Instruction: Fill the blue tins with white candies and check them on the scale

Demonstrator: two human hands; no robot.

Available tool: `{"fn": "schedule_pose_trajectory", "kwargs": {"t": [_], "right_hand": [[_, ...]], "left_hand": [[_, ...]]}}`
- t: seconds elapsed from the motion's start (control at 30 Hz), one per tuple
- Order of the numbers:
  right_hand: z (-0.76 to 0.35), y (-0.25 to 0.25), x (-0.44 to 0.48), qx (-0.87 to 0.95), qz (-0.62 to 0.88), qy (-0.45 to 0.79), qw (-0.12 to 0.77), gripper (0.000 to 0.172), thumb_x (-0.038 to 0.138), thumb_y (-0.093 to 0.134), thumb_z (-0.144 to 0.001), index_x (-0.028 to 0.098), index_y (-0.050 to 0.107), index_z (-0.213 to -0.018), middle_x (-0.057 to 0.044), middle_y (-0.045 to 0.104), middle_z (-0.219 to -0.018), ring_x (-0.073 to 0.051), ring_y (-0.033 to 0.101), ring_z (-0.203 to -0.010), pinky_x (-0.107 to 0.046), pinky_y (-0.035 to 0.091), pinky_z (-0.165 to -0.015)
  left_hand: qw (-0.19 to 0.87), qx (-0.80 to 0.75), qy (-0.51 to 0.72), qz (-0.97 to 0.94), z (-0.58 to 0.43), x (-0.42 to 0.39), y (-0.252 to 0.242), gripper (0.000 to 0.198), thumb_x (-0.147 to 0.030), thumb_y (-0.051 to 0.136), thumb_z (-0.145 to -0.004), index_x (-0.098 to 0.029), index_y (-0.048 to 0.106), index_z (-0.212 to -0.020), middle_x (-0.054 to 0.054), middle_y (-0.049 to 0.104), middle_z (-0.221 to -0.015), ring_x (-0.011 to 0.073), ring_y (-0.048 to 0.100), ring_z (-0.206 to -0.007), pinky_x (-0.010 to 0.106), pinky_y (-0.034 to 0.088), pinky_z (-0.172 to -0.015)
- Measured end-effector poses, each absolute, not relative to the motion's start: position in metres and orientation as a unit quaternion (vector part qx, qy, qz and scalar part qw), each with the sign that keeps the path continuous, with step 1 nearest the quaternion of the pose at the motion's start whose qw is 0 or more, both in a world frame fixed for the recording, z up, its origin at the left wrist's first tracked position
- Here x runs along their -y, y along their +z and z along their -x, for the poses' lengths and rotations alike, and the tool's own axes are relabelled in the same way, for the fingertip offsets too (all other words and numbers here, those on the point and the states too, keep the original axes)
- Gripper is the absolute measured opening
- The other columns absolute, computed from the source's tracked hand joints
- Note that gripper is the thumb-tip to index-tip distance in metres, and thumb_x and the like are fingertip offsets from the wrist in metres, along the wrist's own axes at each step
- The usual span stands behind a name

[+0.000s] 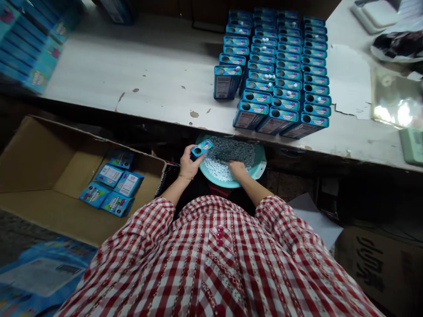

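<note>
My left hand (189, 164) is closed around a small blue candy box (202, 149) with a round dark hole in its top. The box is tilted over the left rim of a turquoise basin (263, 164). Many small pale candies (216, 169) fill the basin. My right hand (238, 169) reaches down among them, and its fingertips are buried, so what they hold, if anything, is hidden. On the white table (158, 75) beyond, rows of similar blue boxes (286, 115) stand upright with their holes facing up. A few pale candies lie on some box tops.
An open cardboard carton (69, 211) on the left holds several blue boxes (117, 203). More blue boxes (42, 66) are stacked at the table's far left. A pale green object (411, 145) lies at the right edge, and a brown carton (380, 264) sits below. The table edge passes just beyond the basin.
</note>
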State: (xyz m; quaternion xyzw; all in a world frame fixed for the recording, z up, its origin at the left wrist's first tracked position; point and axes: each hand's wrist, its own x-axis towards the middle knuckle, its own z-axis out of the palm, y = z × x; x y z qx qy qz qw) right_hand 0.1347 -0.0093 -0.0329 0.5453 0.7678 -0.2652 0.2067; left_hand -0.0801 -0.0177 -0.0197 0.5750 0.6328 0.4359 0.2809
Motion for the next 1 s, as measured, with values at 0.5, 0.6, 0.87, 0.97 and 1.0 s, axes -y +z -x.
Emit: {"fn": "schedule_pose_trajectory", "kwargs": {"t": [0.5, 0.6, 0.87, 0.97, 1.0], "right_hand": [[-0.188, 0.001, 0.000, -0.702, -0.533, -0.468, -0.070, 0.030, 0.013, 0.056, -0.070, 0.018, 0.075, -0.093, 0.000, 0.070, -0.079, -0.013, 0.061, -0.071, -0.020, 0.044, -0.067], [-0.189, 0.037, -0.012, -0.720, -0.525, -0.447, -0.072, 0.030, 0.015, 0.056, -0.071, 0.018, 0.075, -0.094, 0.000, 0.069, -0.077, -0.014, 0.061, -0.071, -0.020, 0.043, -0.064], [-0.144, 0.109, -0.031, -0.778, -0.557, -0.249, 0.148, 0.033, 0.015, 0.051, -0.079, 0.025, 0.071, -0.102, -0.004, 0.069, -0.105, -0.021, 0.061, -0.101, -0.026, 0.043, -0.085], [-0.122, 0.124, -0.029, -0.785, -0.552, -0.192, 0.206, 0.034, 0.016, 0.050, -0.081, 0.018, 0.067, -0.111, -0.013, 0.067, -0.108, -0.026, 0.061, -0.101, -0.033, 0.046, -0.085], [-0.116, 0.128, -0.028, -0.790, -0.546, -0.179, 0.213, 0.034, 0.016, 0.048, -0.082, 0.016, 0.066, -0.111, -0.016, 0.066, -0.107, -0.027, 0.062, -0.101, -0.034, 0.046, -0.085]], "left_hand": [[0.303, -0.614, 0.421, -0.595, 0.073, 0.010, -0.026, 0.036, -0.029, 0.064, -0.069, -0.019, 0.054, -0.102, 0.002, 0.062, -0.092, 0.0154, 0.059, -0.080, 0.027, 0.047, -0.075], [0.305, -0.601, 0.394, -0.625, 0.063, 0.007, -0.026, 0.034, -0.023, 0.062, -0.069, -0.019, 0.055, -0.102, 0.003, 0.063, -0.097, 0.0178, 0.060, -0.087, 0.030, 0.047, -0.081], [0.291, -0.582, 0.340, -0.679, 0.046, 0.004, -0.034, 0.041, -0.013, 0.059, -0.065, -0.019, 0.056, -0.105, 0.007, 0.063, -0.105, 0.0234, 0.059, -0.098, 0.036, 0.045, -0.089], [0.290, -0.578, 0.337, -0.684, 0.044, 0.005, -0.037, 0.042, -0.012, 0.059, -0.064, -0.019, 0.056, -0.106, 0.007, 0.063, -0.106, 0.0237, 0.059, -0.099, 0.037, 0.045, -0.089], [0.291, -0.578, 0.337, -0.684, 0.043, 0.005, -0.037, 0.042, -0.012, 0.059, -0.065, -0.020, 0.056, -0.106, 0.007, 0.063, -0.106, 0.0236, 0.059, -0.098, 0.037, 0.045, -0.089]]}}
